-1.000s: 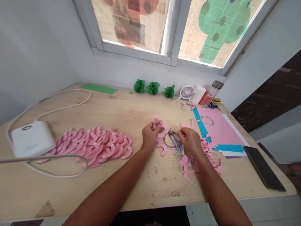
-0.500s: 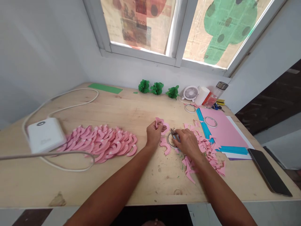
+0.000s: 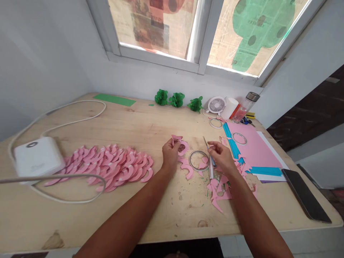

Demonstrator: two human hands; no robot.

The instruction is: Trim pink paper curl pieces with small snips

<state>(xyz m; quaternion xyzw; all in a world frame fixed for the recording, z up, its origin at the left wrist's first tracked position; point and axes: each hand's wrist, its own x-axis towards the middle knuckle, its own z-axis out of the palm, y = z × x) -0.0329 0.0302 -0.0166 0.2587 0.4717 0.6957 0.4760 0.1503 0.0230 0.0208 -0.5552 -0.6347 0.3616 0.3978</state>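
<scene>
My left hand [image 3: 170, 153] pinches a pink paper cutout [image 3: 183, 147] with a round opening, held a little above the table. Another curved pink piece [image 3: 189, 172] lies just below it. In my right hand [image 3: 220, 154] are slim scissors [image 3: 205, 142], their thin metal tip pointing away from me; the fingers partly cover the bluish handle. A narrow tape roll [image 3: 190, 165] lies flat between my hands, with a pink scrap inside its ring. Left of my left forearm spreads a large pile of curved pink paper pieces [image 3: 118, 166].
Pink paper scraps [image 3: 224, 190] lie under my right wrist. Pink sheets [image 3: 252, 150], blue strips [image 3: 264, 171] and a phone [image 3: 306, 195] are at right. A white power bank [image 3: 39, 156] and cable occupy the left. Green paper balls [image 3: 176, 100], a fan [image 3: 216, 105] and a bottle [image 3: 245, 107] stand at the back.
My right hand has moved right, away from the left hand, uncovering the tape roll; the scissors now point more straight ahead. The left hand still holds the pink cutout. The view has shifted slightly.
</scene>
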